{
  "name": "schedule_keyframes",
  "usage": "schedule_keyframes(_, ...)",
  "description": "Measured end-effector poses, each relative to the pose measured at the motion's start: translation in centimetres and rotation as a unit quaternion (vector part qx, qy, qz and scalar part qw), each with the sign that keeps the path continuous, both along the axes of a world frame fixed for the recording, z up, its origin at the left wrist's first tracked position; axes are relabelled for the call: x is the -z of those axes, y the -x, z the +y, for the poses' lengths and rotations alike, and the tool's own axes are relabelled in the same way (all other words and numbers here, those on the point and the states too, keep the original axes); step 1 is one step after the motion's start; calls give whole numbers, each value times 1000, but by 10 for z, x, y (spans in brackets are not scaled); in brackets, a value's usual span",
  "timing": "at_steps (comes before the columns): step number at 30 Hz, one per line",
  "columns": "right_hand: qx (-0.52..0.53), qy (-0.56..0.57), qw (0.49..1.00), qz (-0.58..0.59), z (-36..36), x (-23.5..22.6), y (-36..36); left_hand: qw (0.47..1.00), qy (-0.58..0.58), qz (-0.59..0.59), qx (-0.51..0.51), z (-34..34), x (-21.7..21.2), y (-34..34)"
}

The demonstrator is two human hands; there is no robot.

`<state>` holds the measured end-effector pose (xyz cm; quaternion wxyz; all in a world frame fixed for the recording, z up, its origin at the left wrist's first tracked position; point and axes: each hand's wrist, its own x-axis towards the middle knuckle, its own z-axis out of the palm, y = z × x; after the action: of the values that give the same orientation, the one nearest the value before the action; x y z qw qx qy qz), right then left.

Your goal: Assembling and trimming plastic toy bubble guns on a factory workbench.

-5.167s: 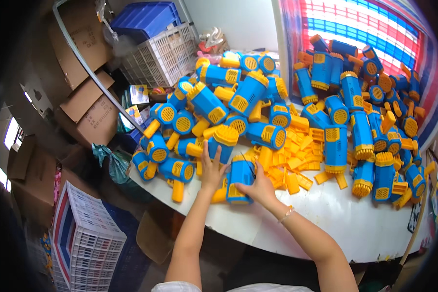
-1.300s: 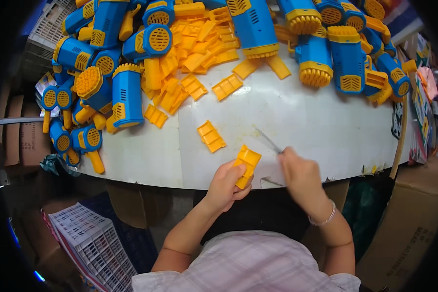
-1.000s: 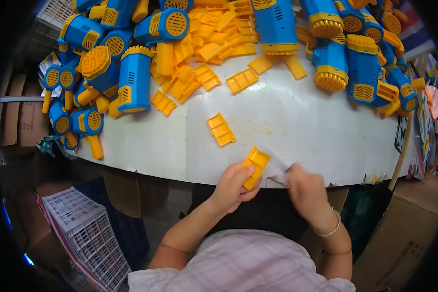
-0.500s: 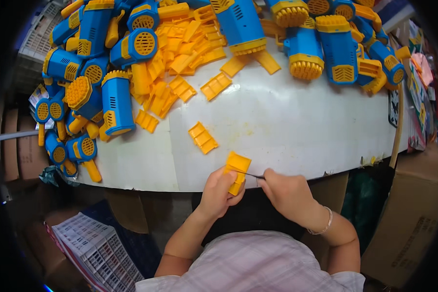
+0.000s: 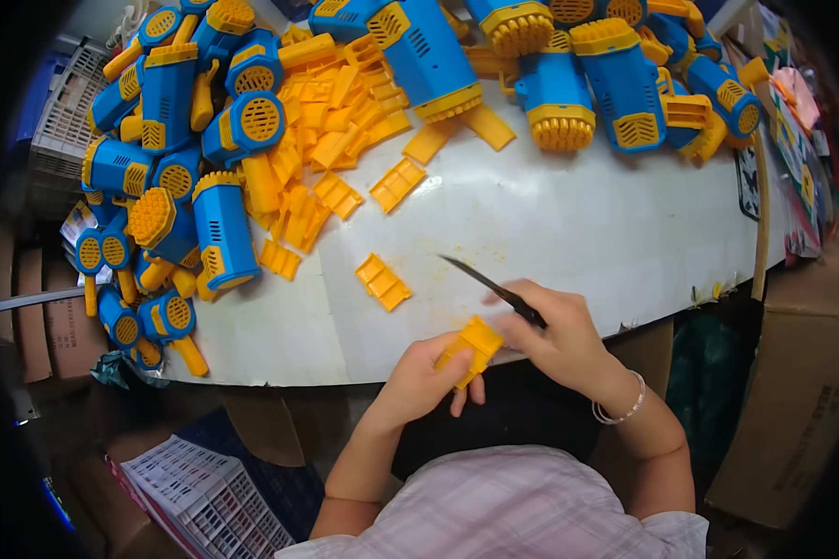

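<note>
My left hand [image 5: 421, 380] grips a flat yellow plastic cover [image 5: 476, 341] just off the table's near edge. A thin dark-bladed knife [image 5: 483, 281] is held in my right hand [image 5: 561, 334], its blade pointing up and left over the tabletop, apart from the cover. The right fingertips are smeared by motion close to the cover's right edge; whether they touch it I cannot tell. A loose yellow cover [image 5: 382, 281] with ribs lies on the table beyond my left hand. Another ribbed cover [image 5: 398, 185] rests farther back.
A heap of yellow covers [image 5: 331, 116] lies at the back. Blue-and-yellow plastic housings [image 5: 224, 233] with grilles are piled on the left, with more housings [image 5: 557, 102] at the back right. The white table [image 5: 569, 214] curves along its near edge. A cardboard box [image 5: 778, 401] stands at right.
The knife has come away from the cover and its blade has swung upward. The cover has tilted in my left hand, and my right fingers have moved in close to it.
</note>
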<state>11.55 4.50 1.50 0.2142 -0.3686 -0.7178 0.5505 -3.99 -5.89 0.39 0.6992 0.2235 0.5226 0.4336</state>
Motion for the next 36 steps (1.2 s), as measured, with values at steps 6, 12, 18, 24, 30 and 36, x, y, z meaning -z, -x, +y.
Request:
schedule_keyframes(6,61,129,988,61,-16,21,14,985,12,152,-77,10,-20,-3)
schedule_keyframes(12,188,324,887,272,-63,34,33,951,-134,217,-173,14,7,-24)
schedule_keyframes(18,61,-131,989,-28,-34,15,2,964,-67,241,-88,15,0,-17)
schedule_keyframes(24,-47,-155,973,-164,-35,0,6,956,-62,278,-73,13,-5,-18)
schedule_keyframes(30,-33,-120,978,-165,-39,-7,11,891,-144,421,-93,10,-3,-18)
schedule_keyframes(36,17,-148,964,-221,-17,12,7,825,-223,512,-80,3,-4,-17)
